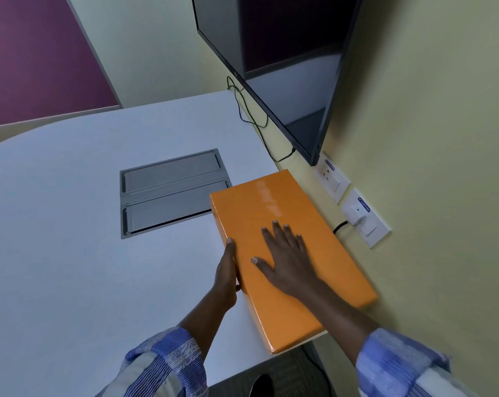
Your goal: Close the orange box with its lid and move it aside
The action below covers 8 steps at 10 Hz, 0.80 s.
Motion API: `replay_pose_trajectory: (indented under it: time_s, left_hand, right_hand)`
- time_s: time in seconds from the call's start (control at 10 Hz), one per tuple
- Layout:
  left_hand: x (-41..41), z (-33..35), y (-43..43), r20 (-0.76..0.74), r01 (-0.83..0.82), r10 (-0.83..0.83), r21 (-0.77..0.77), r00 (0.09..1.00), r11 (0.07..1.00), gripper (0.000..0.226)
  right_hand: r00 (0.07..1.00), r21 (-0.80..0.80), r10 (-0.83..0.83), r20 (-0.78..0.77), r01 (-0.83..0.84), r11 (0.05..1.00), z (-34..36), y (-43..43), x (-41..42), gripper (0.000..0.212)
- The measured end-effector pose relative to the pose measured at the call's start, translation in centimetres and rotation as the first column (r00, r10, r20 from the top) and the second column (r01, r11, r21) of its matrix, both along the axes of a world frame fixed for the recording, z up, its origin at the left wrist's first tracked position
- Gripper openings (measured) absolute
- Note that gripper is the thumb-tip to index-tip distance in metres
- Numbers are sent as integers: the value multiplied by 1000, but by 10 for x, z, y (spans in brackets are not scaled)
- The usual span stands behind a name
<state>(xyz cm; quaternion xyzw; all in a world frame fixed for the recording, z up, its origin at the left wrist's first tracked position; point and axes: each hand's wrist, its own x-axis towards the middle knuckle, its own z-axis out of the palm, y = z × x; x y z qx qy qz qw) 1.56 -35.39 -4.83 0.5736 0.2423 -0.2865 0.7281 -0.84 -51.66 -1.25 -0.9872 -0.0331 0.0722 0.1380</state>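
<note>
The orange box [274, 213] lies closed under its glossy lid at the right edge of the white table [70, 224], close to the wall. Its near corner juts a little past the table's front edge. My right hand [282, 259] rests flat on the lid with fingers spread. My left hand [226, 273] presses against the box's left long side, thumb up at the lid's edge, fingers hidden behind the palm.
A grey recessed cable hatch [168, 193] sits in the table just left of the box. A dark wall screen [285, 67] hangs above, with cables [251, 116] trailing down. Wall sockets and a plugged adapter [355, 213] are right of the box.
</note>
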Motion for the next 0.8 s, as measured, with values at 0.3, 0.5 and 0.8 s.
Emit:
replay_pose_trajectory:
  time_s: [0.3, 0.5, 0.8]
  left_hand:
    - [5, 7, -22, 45, 70, -70, 2, 997, 998, 58]
    - [4, 5, -18, 73, 97, -96, -13, 993, 995, 79]
    - [-8, 20, 37, 209, 163, -233, 307, 950, 938, 75]
  right_hand:
    - [999, -68, -51, 9, 51, 996, -10, -19, -4, 82]
    - [998, -70, -54, -20, 53, 996, -6, -18, -2, 82]
    - [998, -16, -26, 62, 27, 1000, 18, 48, 2, 81]
